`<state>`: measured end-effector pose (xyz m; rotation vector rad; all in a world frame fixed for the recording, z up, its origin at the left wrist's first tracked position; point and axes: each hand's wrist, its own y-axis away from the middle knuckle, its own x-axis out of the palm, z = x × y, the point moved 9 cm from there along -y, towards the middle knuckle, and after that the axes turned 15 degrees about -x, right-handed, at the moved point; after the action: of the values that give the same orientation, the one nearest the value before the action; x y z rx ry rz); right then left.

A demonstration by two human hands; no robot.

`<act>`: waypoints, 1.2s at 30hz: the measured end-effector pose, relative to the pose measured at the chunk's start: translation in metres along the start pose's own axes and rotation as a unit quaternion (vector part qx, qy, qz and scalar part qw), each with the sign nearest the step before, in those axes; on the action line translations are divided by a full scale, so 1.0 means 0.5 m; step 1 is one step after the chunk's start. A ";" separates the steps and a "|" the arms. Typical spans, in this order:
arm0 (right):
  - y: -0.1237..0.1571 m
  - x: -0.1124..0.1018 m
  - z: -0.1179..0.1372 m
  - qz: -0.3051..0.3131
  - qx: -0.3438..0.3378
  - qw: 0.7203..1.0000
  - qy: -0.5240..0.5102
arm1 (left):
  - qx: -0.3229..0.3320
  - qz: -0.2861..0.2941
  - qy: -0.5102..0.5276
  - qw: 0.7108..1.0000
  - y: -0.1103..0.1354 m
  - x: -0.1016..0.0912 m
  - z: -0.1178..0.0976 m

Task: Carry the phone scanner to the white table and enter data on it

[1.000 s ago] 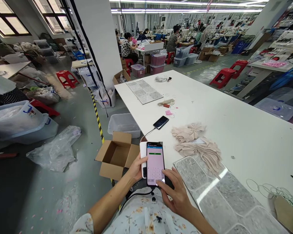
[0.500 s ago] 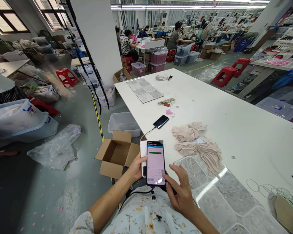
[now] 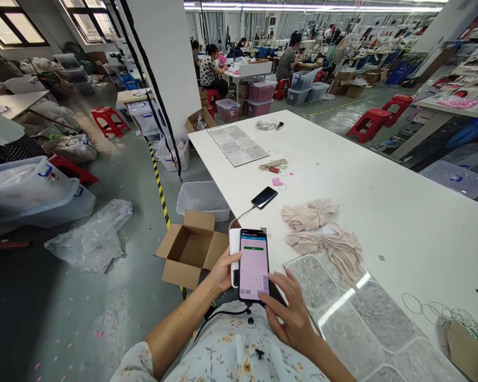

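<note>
My left hand [image 3: 223, 269] grips a lit smartphone [image 3: 254, 265] with a white device behind it, held upright at the near corner of the white table [image 3: 382, 207]. A pink keypad fills the phone's screen. My right hand [image 3: 290, 310] hovers at the phone's lower right corner, fingers spread, one fingertip touching the screen's bottom edge. A black cable hangs from the phone's underside toward my flowered shirt.
A second dark phone [image 3: 264, 197] lies on the table, cabled. Beige fabric pieces [image 3: 322, 233] sit right of the phones, with grey patterned sheets [image 3: 358, 318] nearer me. An open cardboard box [image 3: 191, 249] and a clear bin [image 3: 202, 199] stand on the floor. People work at far tables.
My right hand lifted its fingers off the phone's bottom edge half a second ago, then came back down onto it. The left hand and phone stayed put.
</note>
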<state>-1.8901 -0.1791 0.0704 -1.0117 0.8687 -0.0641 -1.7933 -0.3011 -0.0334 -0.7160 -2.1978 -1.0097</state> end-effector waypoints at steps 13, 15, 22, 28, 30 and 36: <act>0.013 -0.002 -0.021 -0.006 0.042 0.999 0.034 | -0.010 -0.002 0.000 1.000 0.003 -0.005 0.004; 0.014 -0.002 -0.023 -0.004 0.048 0.998 0.039 | -0.010 -0.007 0.003 1.000 0.003 -0.009 0.005; 0.010 0.014 -0.030 0.028 0.053 0.997 0.056 | -0.015 -0.001 0.006 1.000 0.006 -0.001 -0.001; 0.002 0.018 -0.029 0.032 0.050 0.997 0.057 | -0.015 0.001 0.006 1.000 0.003 -0.005 -0.001; 0.004 0.009 -0.027 0.013 0.044 0.998 0.044 | -0.015 0.004 0.004 1.000 0.001 -0.009 0.000; 0.017 0.009 -0.013 0.027 -0.008 1.000 -0.010 | -0.009 -0.004 0.004 1.000 -0.001 -0.015 -0.005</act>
<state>-1.8942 -0.1808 0.0597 -1.0017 0.8791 -0.0009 -1.7881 -0.3052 -0.0375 -0.7112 -2.1883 -1.0355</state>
